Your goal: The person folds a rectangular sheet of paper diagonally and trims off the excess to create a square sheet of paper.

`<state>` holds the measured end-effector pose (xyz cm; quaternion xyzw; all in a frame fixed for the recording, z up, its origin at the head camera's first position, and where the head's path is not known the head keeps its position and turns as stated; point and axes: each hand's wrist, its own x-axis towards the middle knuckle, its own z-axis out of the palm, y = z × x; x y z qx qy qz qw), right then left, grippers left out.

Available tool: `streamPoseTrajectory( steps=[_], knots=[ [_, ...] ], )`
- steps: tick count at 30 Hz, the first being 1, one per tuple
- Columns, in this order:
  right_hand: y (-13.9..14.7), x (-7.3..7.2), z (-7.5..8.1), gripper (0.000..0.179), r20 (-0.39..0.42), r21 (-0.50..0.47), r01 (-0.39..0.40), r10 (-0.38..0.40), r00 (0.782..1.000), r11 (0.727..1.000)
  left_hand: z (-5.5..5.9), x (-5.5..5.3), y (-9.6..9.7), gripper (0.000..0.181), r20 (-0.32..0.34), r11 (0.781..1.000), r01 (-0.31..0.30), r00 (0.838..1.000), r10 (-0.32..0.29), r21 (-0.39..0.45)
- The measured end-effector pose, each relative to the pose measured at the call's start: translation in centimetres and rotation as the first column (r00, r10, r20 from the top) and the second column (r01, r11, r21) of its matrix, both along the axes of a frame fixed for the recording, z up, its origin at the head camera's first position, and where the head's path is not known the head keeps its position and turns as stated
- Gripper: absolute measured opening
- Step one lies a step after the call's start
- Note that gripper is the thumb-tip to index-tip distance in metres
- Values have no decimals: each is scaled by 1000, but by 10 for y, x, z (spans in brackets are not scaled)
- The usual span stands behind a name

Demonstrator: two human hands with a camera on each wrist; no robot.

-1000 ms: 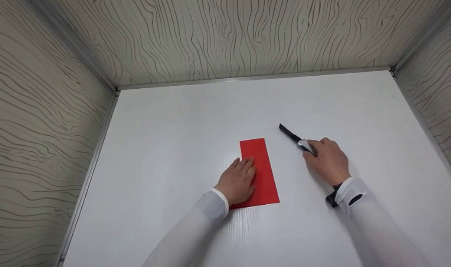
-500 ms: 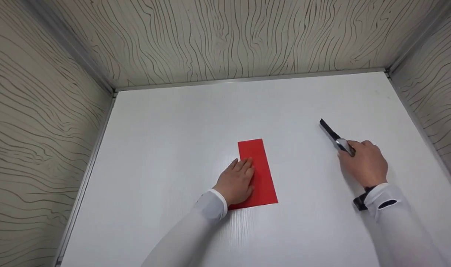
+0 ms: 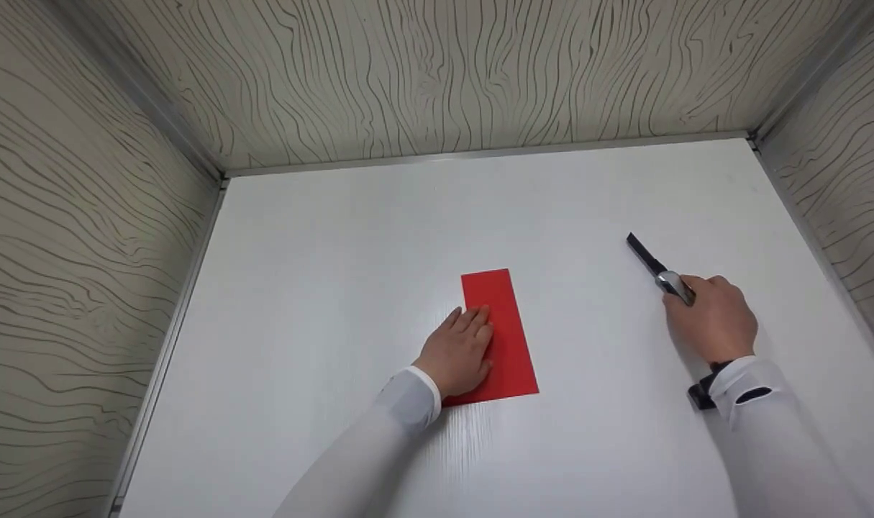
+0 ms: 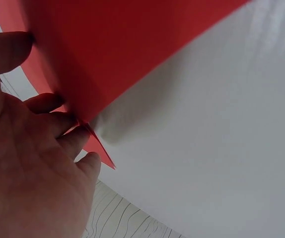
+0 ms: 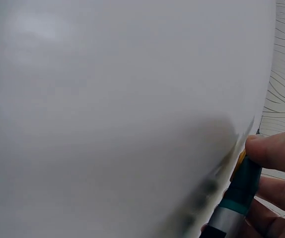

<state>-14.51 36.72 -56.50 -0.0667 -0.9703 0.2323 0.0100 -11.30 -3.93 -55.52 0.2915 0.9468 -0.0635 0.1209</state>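
A narrow red sheet of paper [image 3: 510, 345] lies near the middle of the white table. My left hand [image 3: 454, 352] rests over its left side, fingers laid out toward the far end. From the left wrist view, the fingertips of that hand [image 4: 38, 148] touch the paper [image 4: 117, 44], where a crease and a thin pointed corner show. To the right and apart from the paper, my right hand [image 3: 717, 316] grips a utility knife [image 3: 665, 275] with a long black blade pointing away and left. The right wrist view has the thumb along the knife's dark green handle [image 5: 243, 186].
The white tabletop [image 3: 321, 273] is bordered by a metal rail at the back and left. Wood-patterned panels [image 3: 422, 72] rise behind and on both sides. A dark band [image 3: 706, 392] is strapped on the right wrist.
My right hand has moved to the right, away from the paper, with the knife in it; over the last half second it has shifted only slightly. The left hand and paper stay in place.
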Motion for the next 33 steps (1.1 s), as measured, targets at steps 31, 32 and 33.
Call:
streamPoseTrajectory(
  steps=[31, 32, 33],
  knots=[
    [-3, 3, -1, 51, 20, -23, 30, -30, 999, 999, -1, -1, 0, 71, 31, 1000, -22, 999, 21, 9],
    [-3, 3, -2, 51, 21, -23, 33, -32, 999, 999, -1, -1, 1, 71, 32, 1000, -22, 999, 22, 8],
    [-3, 3, -1, 52, 23, -23, 34, -33, 999, 999, -1, -1, 1, 71, 30, 1000, -22, 999, 22, 7]
  ],
)
